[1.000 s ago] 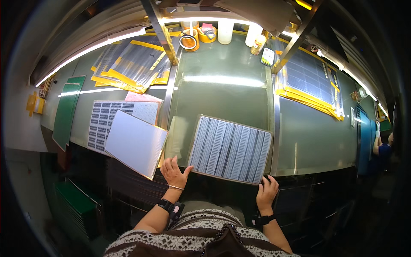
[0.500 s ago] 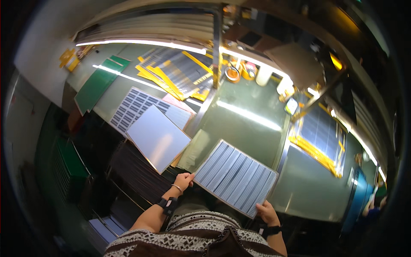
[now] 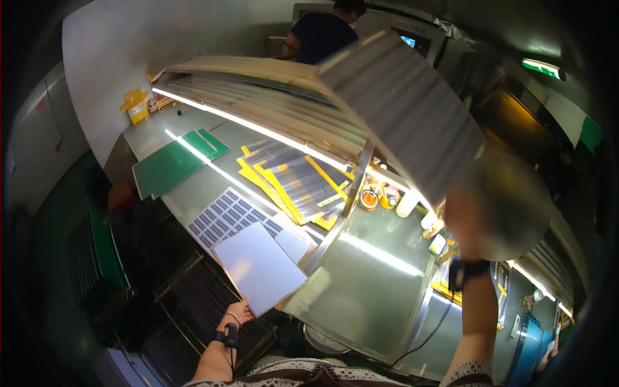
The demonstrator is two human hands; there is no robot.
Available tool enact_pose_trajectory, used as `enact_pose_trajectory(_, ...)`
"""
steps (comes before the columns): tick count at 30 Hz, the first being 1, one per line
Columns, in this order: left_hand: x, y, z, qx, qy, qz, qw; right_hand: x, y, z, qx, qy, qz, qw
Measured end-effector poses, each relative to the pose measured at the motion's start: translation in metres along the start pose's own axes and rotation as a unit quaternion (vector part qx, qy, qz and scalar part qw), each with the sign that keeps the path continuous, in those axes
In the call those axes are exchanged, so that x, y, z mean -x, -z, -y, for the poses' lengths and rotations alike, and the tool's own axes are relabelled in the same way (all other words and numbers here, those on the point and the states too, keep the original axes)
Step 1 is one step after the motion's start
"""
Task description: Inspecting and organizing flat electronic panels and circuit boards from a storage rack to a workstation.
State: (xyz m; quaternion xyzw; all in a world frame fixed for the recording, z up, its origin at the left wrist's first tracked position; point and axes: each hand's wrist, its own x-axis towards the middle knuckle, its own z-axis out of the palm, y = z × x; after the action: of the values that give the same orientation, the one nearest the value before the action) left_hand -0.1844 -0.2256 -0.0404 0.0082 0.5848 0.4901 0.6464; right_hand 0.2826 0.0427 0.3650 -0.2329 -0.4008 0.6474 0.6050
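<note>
My right hand (image 3: 465, 222) is raised high, partly blurred, and grips the lower corner of a large grey striped panel (image 3: 400, 109) that hangs tilted in the air above the bench. My left hand (image 3: 239, 313), with a dark wristband, rests at the near edge of a plain pale board (image 3: 258, 267). This board lies at the front left of the green-grey bench (image 3: 361, 290), partly over a sheet of small grey rectangles (image 3: 222, 216).
Yellow-edged sheets (image 3: 290, 180) lie mid-bench beside a tape roll (image 3: 369, 198) and a white bottle (image 3: 407, 204). Green mats (image 3: 174, 164) sit at the far left. A dark slotted rack (image 3: 193, 303) stands below the bench. Another person (image 3: 325, 32) works at the back.
The striped panel has left the bench: my right hand has raised it overhead. My left hand has let go of it and moved left to the pale board. The view has swung left.
</note>
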Motion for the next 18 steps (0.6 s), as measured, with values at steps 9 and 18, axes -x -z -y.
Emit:
enact_pose_trajectory(9,0.021,-0.042,-0.030,-0.058,-0.001,0.099,0.993,-0.235,-0.133,-0.119,0.015,0.033,0.049,0.998)
enact_pose_trajectory(18,0.041,-0.040,-0.061,-0.049,-0.042,0.172,0.983,-0.249,-0.079,-0.220,0.077,-0.006,0.240,0.968)
